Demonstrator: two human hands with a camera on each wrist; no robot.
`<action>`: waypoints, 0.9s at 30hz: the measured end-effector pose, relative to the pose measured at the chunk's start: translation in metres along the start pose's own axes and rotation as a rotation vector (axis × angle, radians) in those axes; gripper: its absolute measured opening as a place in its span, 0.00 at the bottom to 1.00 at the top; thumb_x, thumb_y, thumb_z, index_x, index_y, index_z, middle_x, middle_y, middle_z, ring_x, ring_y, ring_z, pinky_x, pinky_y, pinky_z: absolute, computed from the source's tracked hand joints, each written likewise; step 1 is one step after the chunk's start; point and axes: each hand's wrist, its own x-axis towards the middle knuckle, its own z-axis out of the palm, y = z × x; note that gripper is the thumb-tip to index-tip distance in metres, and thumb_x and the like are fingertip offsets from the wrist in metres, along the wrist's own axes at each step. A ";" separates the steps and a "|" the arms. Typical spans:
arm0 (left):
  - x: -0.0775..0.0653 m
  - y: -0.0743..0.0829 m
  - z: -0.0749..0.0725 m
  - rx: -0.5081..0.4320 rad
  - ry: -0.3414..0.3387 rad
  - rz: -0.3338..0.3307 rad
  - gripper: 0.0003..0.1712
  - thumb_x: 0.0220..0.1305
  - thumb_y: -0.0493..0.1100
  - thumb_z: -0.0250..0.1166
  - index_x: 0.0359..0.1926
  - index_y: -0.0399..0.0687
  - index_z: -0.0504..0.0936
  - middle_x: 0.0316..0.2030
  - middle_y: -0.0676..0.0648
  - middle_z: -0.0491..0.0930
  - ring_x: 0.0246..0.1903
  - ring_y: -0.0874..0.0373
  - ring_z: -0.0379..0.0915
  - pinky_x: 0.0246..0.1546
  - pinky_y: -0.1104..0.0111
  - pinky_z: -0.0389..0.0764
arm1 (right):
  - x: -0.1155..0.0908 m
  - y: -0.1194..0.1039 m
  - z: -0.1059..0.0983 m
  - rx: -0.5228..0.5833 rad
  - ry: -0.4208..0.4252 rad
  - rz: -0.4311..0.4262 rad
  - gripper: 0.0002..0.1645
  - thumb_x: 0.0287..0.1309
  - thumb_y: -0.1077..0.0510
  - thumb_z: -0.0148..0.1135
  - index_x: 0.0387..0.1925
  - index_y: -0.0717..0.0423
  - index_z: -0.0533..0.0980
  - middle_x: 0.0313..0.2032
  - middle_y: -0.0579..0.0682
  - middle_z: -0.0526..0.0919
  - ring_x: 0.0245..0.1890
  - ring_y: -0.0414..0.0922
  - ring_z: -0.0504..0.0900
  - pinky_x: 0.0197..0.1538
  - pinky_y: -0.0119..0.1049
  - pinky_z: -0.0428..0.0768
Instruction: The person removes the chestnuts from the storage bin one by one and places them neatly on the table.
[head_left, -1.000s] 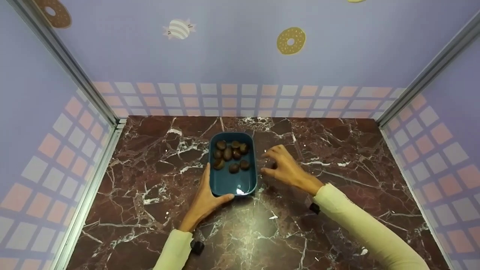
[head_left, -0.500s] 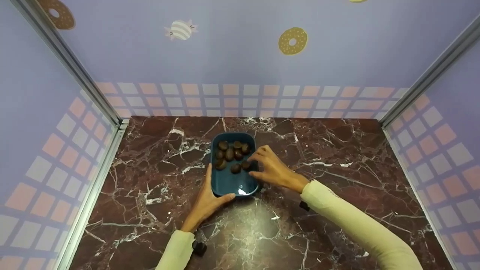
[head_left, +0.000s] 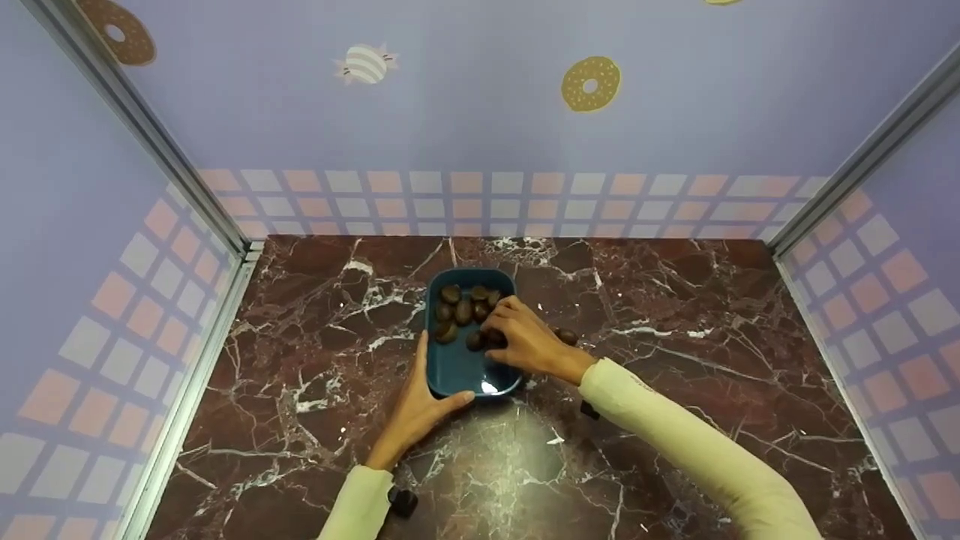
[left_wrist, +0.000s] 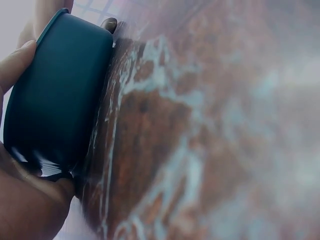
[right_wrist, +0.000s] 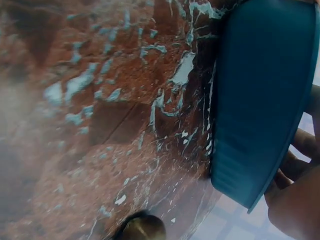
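A dark teal rectangular dish (head_left: 465, 371) with rounded corners holds several brown chestnuts (head_left: 463, 312), most of them towards its far end. My left hand (head_left: 416, 414) grips the near-left corner, fingers along the left side and thumb across the front. My right hand (head_left: 529, 341) reaches over the right rim, its thumb and fingers curled about a chestnut (head_left: 495, 339) that they partly hide. Another chestnut (head_left: 566, 336) lies on the table just right of that hand. The right wrist view shows this loose chestnut (right_wrist: 144, 228) low in frame, with the dish wall (right_wrist: 262, 95) beside the hand (right_wrist: 297, 200).
The table (head_left: 300, 360) has a dark red marbled top with white veins. A patterned back wall (head_left: 480, 135) and side panels enclose it, with a metal rail (head_left: 187, 375) along the left edge.
My right hand has moved left from the table over the dish, and its fingers have closed in on a chestnut. The loose chestnut on the right has come into view. My left hand keeps its hold.
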 end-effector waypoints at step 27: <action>0.000 0.000 -0.001 -0.049 0.007 0.017 0.72 0.50 0.52 0.81 0.80 0.72 0.37 0.80 0.47 0.40 0.77 0.44 0.41 0.71 0.39 0.50 | 0.025 -0.006 0.026 -0.206 -0.020 0.080 0.19 0.51 0.53 0.80 0.46 0.47 0.88 0.47 0.46 0.87 0.50 0.50 0.74 0.50 0.50 0.68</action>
